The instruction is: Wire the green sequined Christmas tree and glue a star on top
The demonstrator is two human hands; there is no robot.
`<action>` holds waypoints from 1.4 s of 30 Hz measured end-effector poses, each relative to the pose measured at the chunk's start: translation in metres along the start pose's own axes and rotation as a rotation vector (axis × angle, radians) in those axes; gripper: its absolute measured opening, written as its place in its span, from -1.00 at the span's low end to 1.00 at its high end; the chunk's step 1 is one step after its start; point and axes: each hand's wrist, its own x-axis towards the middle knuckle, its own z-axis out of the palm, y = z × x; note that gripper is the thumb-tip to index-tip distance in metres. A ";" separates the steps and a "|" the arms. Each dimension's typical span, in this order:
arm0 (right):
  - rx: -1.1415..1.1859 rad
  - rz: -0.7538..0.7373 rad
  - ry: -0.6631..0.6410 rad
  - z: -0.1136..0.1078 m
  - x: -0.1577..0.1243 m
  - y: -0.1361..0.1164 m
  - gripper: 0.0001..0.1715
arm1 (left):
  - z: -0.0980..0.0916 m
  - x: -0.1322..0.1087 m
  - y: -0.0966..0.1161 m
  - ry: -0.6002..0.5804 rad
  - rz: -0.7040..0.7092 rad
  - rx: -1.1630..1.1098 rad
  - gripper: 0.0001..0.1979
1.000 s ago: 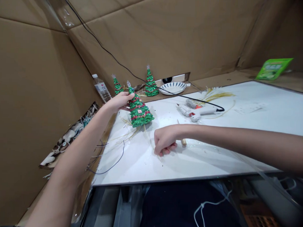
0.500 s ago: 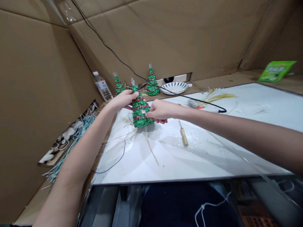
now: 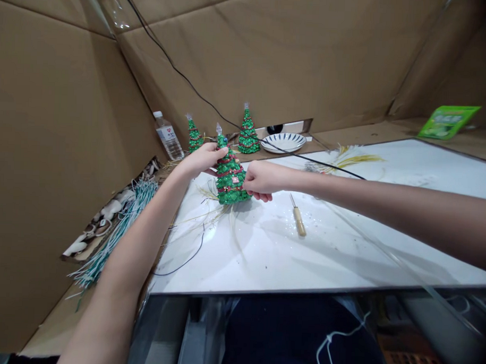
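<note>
A small green glittery Christmas tree (image 3: 229,176) with red trim stands on the white board (image 3: 288,252) near its far left corner. My left hand (image 3: 202,159) grips the tree near its top from the left. My right hand (image 3: 261,180) is closed against the tree's lower right side, fingers curled on it. Thin straw strands (image 3: 210,215) spread out from under the tree's base. A wooden-handled awl (image 3: 298,218) lies on the board just right of my right hand.
Two more small trees (image 3: 248,134) (image 3: 194,137) stand at the back beside a striped plate (image 3: 283,142) and a water bottle (image 3: 168,139). A black cable (image 3: 331,166) crosses the board. Teal-white strands (image 3: 113,238) lie at left. Cardboard walls enclose the space; a green packet (image 3: 448,120) sits far right.
My right hand left the board near the awl, moved up to the tree and closed on its lower side. The view shifted slightly; the left hand kept its hold.
</note>
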 end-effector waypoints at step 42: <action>-0.439 -0.362 0.233 0.015 0.001 0.015 -0.72 | 0.000 0.000 -0.003 -0.002 0.029 0.024 -0.77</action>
